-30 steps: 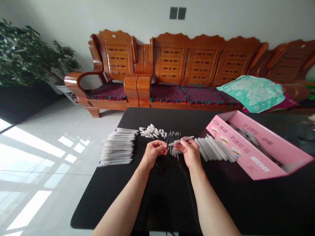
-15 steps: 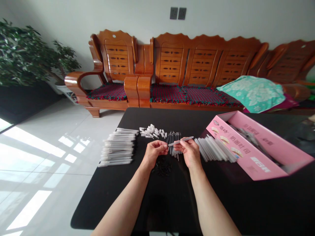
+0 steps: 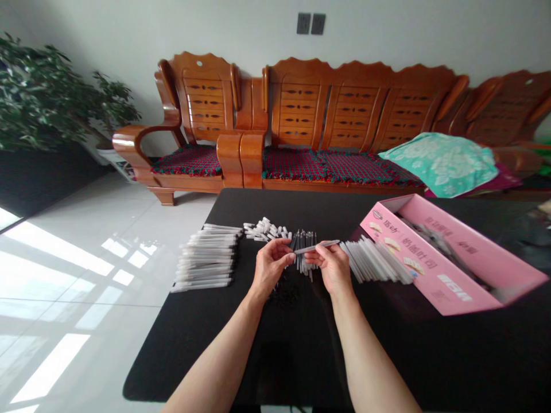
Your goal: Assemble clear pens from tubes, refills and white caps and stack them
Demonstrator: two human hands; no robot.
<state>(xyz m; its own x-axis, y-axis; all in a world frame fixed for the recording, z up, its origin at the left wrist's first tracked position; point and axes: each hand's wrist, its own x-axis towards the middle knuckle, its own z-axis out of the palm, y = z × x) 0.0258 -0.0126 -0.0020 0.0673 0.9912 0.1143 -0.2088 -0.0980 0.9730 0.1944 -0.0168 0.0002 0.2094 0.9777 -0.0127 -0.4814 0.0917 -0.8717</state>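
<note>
Between my two hands a slim whitish pen (image 3: 310, 248) lies nearly level, its right end slightly higher. My right hand (image 3: 332, 267) pinches it between thumb and fingers along its right part. At its left end are the thumb and fingertips of my left hand (image 3: 270, 265), closed round the tip; any small part there is hidden. Behind the pen lie dark pen refills (image 3: 305, 236), partly covered by my hands. Small black pieces (image 3: 284, 295) are scattered below my left hand. White pen caps (image 3: 266, 229) are heaped beyond it.
A stack of whitish pens with dark ends (image 3: 206, 258) lies at the table's left. Pale pen barrels (image 3: 374, 261) lie on the right, against an open pink box (image 3: 430, 269) with grey contents. The black table (image 3: 301, 355) stands before a wooden sofa (image 3: 297, 115).
My left hand has turned slightly, its fingers lifting and its thumb showing more along the pen's left end. My right hand and the pen have hardly moved.
</note>
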